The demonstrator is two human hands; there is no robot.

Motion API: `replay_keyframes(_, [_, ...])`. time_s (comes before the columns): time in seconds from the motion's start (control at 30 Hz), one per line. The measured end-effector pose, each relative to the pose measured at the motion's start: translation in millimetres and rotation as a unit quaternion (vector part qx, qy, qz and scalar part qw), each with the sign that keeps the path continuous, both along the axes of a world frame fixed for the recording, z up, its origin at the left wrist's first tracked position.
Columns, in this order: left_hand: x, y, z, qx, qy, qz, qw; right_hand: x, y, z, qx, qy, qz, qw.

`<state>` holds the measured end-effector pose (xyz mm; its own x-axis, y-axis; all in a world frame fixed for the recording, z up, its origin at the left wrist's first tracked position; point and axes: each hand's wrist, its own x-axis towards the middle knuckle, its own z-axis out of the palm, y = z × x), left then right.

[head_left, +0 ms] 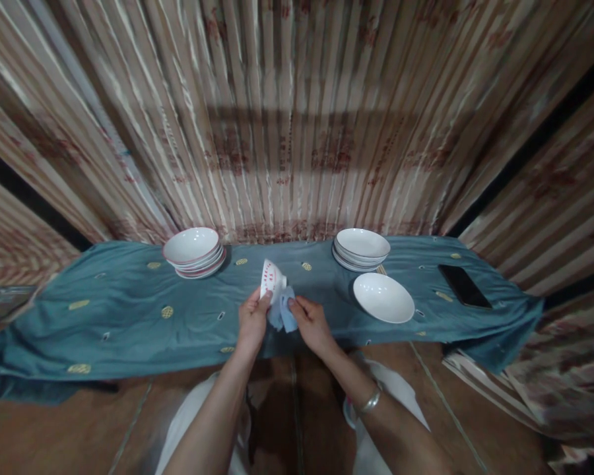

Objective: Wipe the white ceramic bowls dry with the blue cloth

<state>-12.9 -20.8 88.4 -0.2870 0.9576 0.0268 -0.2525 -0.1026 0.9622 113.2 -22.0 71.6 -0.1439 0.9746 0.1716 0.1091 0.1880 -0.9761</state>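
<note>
A small white bowl [273, 280] with red markings is tipped on its side above the middle of the table, its foot turned to the right. My left hand [254, 318] is closed on the bowl's lower left edge, thumb on the outside. In my right hand [311, 319] a light blue cloth [286, 314] is pinched between thumb and fingers. The cloth hangs just below the bowl and meets it near its foot. Part of the cloth and the bowl's inside are hidden from me.
A stack of red-rimmed dishes [194, 249] stands at the back left. Dark-rimmed dishes [362, 245] are stacked at the back right, with one white dish [383, 298] before them. A black phone [463, 285] lies farther right on the teal tablecloth [138, 316]. Behind hangs a patterned curtain [287, 132].
</note>
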Motion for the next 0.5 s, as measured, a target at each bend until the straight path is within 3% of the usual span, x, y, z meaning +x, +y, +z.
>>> replay_keyframes(0.1, [2, -2, -0.9, 0.007, 0.001, -0.025, 1.0, 7, -6, 13, 0.176, -0.096, -0.025, 0.979])
replay_keyframes(0.2, [6, -4, -0.9, 0.029, 0.032, -0.046, 0.998, 9, -7, 14, 0.309, -0.203, -0.006, 0.929])
replay_keyframes(0.33, [8, -7, 2.0, 0.046, 0.072, -0.081, 0.993, 10, -2, 10, 0.357, -0.299, 0.002, 0.885])
replay_keyframes(0.5, [10, -14, 8.7, 0.03, 0.118, -0.152, 0.981, 22, 7, 15, 0.347, -0.275, -0.036, 0.896])
